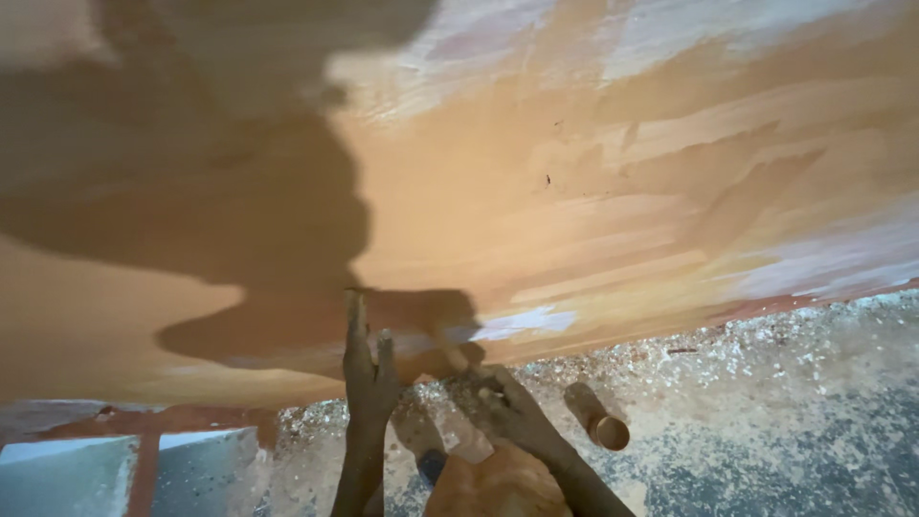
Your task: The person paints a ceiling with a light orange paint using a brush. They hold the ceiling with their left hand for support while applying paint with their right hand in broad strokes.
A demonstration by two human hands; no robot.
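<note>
Lower centre: your left hand point(368, 375) has its fingers point(355, 321) straight and flat against the orange-painted wall point(574, 191); your right hand point(512, 412), fingers spread, touches the wall's base. A small round cup point(610, 432) sits just right, on the speckled floor point(766, 412).

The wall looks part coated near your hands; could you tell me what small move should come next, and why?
Probably sweep the left hand, flat against the wall, rightward over the pale patch beside it. The orange coat is streaky there, the light base shows through, and the right hand sits low near the floor.
</note>
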